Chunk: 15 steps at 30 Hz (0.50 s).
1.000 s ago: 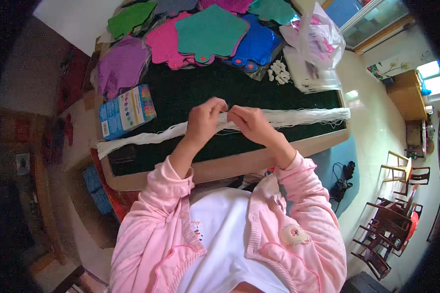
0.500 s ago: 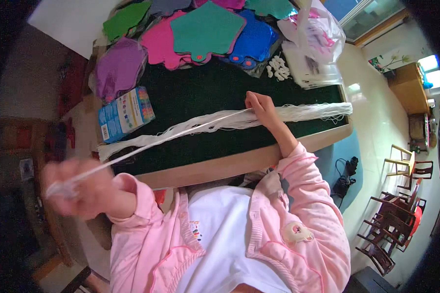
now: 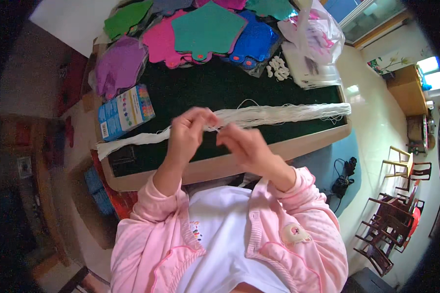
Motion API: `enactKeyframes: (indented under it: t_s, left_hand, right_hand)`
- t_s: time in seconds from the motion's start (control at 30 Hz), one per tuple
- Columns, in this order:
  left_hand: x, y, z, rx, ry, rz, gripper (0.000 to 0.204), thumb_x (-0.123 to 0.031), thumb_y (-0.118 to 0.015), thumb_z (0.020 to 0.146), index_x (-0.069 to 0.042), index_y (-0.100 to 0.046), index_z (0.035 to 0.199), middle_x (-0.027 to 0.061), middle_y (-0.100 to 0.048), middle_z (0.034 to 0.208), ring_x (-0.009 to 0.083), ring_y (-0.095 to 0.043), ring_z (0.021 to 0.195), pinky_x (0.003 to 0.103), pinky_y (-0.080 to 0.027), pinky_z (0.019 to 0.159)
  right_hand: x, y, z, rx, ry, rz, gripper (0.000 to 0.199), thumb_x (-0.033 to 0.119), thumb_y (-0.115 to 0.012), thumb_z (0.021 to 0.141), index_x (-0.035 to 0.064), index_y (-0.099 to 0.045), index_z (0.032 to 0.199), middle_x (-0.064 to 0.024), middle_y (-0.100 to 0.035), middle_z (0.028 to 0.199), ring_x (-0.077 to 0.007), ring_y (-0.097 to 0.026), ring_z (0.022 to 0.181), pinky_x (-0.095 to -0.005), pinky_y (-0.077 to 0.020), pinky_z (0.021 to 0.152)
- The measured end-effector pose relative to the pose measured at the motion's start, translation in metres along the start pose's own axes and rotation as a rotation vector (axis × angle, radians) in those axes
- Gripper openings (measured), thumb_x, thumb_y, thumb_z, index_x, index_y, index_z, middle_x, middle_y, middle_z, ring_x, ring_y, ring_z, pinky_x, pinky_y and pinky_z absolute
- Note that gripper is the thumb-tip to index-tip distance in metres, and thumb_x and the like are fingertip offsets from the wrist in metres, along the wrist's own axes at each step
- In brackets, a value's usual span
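Note:
A long bundle of white string [image 3: 288, 115] lies across the dark green tabletop, from the left edge to the right edge. Over its middle my left hand [image 3: 188, 128] is closed in a pinch, with a bit of white string between its fingertips. Just to the right and a little nearer, my right hand [image 3: 249, 150] pinches too, its fingertips close to the left ones. A short stretch of string shows between the two hands; motion blurs its finer detail. One loose loop rises from the bundle beyond my right hand.
Stacked felt-like shapes, including a teal one [image 3: 210, 29] and a purple one [image 3: 121, 66], lie along the far side. A blue-and-white box [image 3: 126, 111] is at left. Small white pieces [image 3: 278, 68] and clear plastic bags [image 3: 313, 53] lie at far right. The table has a beige rim [image 3: 298, 150].
My left hand has come back from far left to the table's middle, and the taut strand it held no longer stretches across. My right hand has moved nearer and slightly left, meeting it.

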<state>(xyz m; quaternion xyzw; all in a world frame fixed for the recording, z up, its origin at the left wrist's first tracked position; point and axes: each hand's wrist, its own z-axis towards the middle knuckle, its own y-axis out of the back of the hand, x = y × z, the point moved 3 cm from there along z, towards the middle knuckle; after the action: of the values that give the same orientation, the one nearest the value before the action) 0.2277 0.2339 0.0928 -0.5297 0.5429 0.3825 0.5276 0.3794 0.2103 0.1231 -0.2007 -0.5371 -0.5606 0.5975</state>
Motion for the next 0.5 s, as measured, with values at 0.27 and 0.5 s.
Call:
enactKeyframes:
  t_s: [0.27, 0.5]
  left_hand:
    - [0.0, 0.002, -0.013, -0.08, -0.143, -0.254, 0.03, -0.027, -0.046, 0.094, -0.002, -0.059, 0.085, 0.0058, -0.058, 0.058, 0.0033, -0.032, 0.037, 0.017, -0.027, 0.037]
    - [0.014, 0.001, -0.036, 0.156, 0.075, -0.18, 0.032, -0.027, -0.042, 0.095, -0.001, -0.058, 0.084, 0.0014, -0.05, 0.054, 0.003, -0.037, 0.038, 0.018, -0.026, 0.037]
  right_hand:
    - [-0.031, -0.03, -0.011, 0.176, -0.021, -0.12, 0.006, 0.002, -0.054, 0.083, 0.0018, -0.053, 0.089, -0.0162, -0.056, 0.074, -0.0331, -0.057, 0.066, -0.0337, -0.0447, 0.058]
    - [-0.046, -0.018, 0.004, -0.041, -0.041, -0.09, 0.008, 0.003, -0.055, 0.083, 0.0003, -0.054, 0.09, -0.0151, -0.059, 0.077, -0.0333, -0.059, 0.072, -0.0338, -0.0463, 0.061]
